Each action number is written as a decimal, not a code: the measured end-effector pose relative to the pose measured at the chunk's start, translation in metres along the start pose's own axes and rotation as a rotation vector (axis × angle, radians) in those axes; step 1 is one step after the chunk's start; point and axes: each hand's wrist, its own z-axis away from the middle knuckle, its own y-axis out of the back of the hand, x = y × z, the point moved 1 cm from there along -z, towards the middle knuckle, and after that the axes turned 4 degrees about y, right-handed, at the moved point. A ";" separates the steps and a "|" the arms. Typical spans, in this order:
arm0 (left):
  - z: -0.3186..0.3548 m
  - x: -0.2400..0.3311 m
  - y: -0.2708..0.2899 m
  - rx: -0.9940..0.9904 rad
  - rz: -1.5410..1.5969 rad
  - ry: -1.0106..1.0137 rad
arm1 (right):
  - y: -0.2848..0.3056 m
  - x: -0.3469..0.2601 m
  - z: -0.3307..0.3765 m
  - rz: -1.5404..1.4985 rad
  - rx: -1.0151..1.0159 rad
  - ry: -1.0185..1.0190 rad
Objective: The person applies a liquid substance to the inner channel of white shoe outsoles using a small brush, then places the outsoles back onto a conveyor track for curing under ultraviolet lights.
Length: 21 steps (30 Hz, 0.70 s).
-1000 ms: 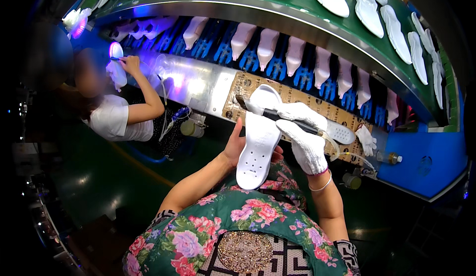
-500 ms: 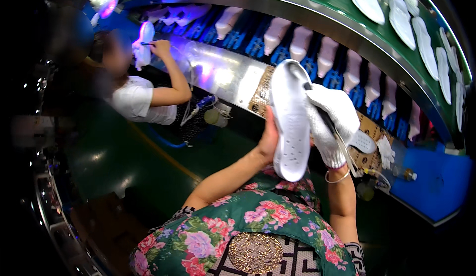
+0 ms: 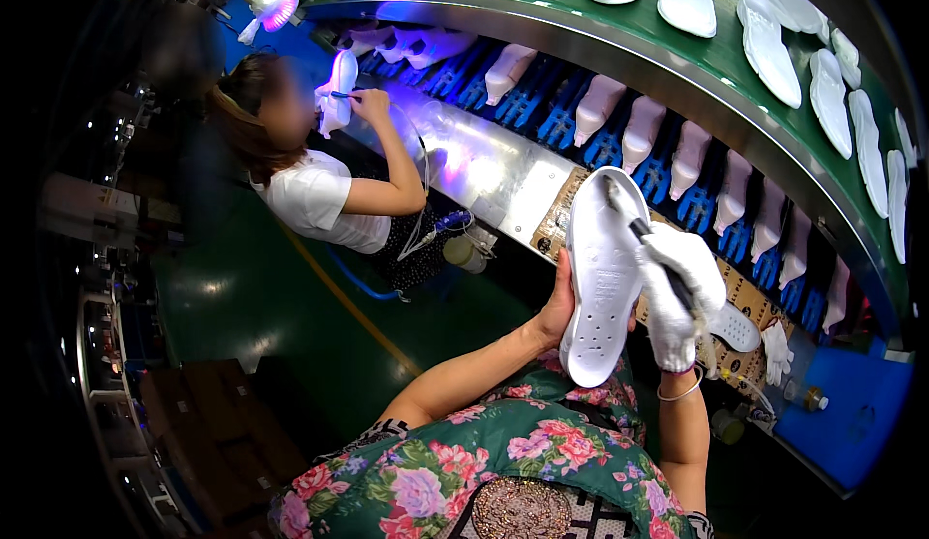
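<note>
A white shoe sole (image 3: 592, 297) stands tilted upward in front of me, its hollow side facing me and small holes showing near its lower end. My bare left hand (image 3: 557, 309) grips it by the left edge, with some fingers hidden behind it. In a white knitted glove, my right hand (image 3: 685, 297) is closed around a dark-handled brush (image 3: 639, 227). The brush's tip lies inside the upper end of the sole, against the inner rim as far as I can see.
White soles lie on a green conveyor belt (image 3: 542, 7) above a row of pinkish shoe lasts (image 3: 641, 133) on blue holders. On the cardboard-covered bench are another sole (image 3: 735, 328) and a loose glove (image 3: 776, 353), near a blue panel (image 3: 852, 404). A co-worker (image 3: 314, 191) works at the left.
The whole view has shifted, so the scene appears lower and further right. The brush tip now shows inside the sole's upper end. Both hands keep their holds.
</note>
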 end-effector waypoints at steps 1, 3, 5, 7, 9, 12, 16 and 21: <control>0.000 0.005 -0.002 0.267 -0.080 0.047 | -0.003 -0.002 -0.001 0.075 -0.086 0.102; -0.004 0.013 -0.013 0.547 -0.157 0.056 | -0.006 -0.014 -0.002 0.124 -0.250 0.237; 0.003 0.018 -0.003 0.439 -0.107 0.065 | -0.009 -0.021 -0.001 0.004 -0.309 0.214; 0.003 0.022 -0.001 0.530 -0.088 0.037 | -0.006 -0.011 0.002 -0.127 -0.279 0.133; 0.009 0.022 0.008 0.389 -0.052 0.049 | -0.005 -0.004 -0.004 -0.179 -0.148 0.018; 0.003 0.028 0.006 0.016 0.044 0.042 | -0.012 -0.006 -0.001 0.033 -0.083 0.132; 0.001 0.037 0.004 0.495 -0.138 0.099 | -0.020 -0.019 0.003 -0.022 -0.299 0.269; 0.005 0.044 0.022 0.215 0.125 -0.041 | -0.016 -0.007 0.000 -0.093 -0.169 0.074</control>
